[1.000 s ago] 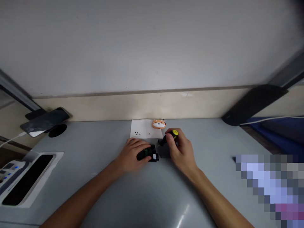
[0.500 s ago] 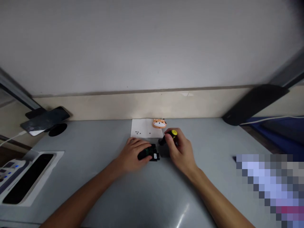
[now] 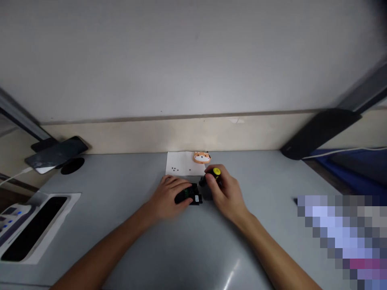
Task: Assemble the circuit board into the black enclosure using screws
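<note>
My left hand is wrapped over a small black device lying on the grey table, with a green circuit board showing between the fingers and a white label at its right end. In my right hand is a black screwdriver with a yellow end cap, held tilted at the device's upper right corner. Its tip is too dark to make out. Just behind the hands lies a white sheet of paper with several tiny dark screws on it.
An orange animal-faced case sits on the paper's right part. At the left are a phone on a stand, a black-screened phone on white paper and a power strip. A dark slanted object stands back right.
My right hand and the screwdriver have shifted slightly left, closer to the black device. My left hand keeps its hold on the device. The camera view has moved very slightly.
</note>
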Demonstrator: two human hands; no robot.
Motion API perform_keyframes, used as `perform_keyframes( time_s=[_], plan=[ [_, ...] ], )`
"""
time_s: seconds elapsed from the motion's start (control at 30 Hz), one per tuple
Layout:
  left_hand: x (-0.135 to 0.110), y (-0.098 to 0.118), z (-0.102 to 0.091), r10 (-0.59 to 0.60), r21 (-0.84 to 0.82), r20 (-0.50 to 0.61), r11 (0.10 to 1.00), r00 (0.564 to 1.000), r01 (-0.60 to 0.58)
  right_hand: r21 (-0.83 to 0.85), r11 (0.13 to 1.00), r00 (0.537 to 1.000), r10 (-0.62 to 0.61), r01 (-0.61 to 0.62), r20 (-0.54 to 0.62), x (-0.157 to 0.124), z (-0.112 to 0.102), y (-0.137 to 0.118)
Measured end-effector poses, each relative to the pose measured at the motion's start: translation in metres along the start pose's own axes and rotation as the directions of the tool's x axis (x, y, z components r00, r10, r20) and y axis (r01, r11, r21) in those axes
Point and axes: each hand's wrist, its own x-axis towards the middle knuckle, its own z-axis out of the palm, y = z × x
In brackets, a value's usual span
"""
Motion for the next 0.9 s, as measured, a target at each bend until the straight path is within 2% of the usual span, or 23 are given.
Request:
perform_keyframes(
  time_s=[0.4,0.5,0.63,0.77,0.83,0.9],
  plan=[
    [0.0,0.003,-0.004,0.01,0.012,0.035,1.0,0.999,-0.011,0.026,0.995,0.984,-0.094,0.091,0.149,0.0,-0.006,-0.006],
    [0.0,0.002,-0.002,0.01,0.009,0.032,1.0,0.999,-0.01,0.066,0.995,0.985,-0.088,0.079,0.145,0.002,-0.005,-0.001],
    [0.001,0.0,0.0,0.018,0.008,0.017,1.0,1.0,-0.018,0.164,0.985,0.996,-0.068,0.057,0.063,0.012,-0.002,0.007],
    [0.0,0.0,0.0,0.02,0.011,0.001,1.0,1.0,-0.02,0.304,0.952,0.993,-0.06,0.028,0.098,0.031,0.001,0.003],
    [0.0,0.0,0.001,0.028,0.011,-0.002,1.0,1.0,-0.028,0.433,0.901,0.987,-0.082,0.015,0.137,0.041,0.006,-0.002],
    [0.0,-0.001,0.001,0.036,0.009,-0.008,0.999,0.999,-0.036,0.591,0.807,0.981,-0.104,-0.013,0.164,0.047,0.013,-0.007]
  ],
)
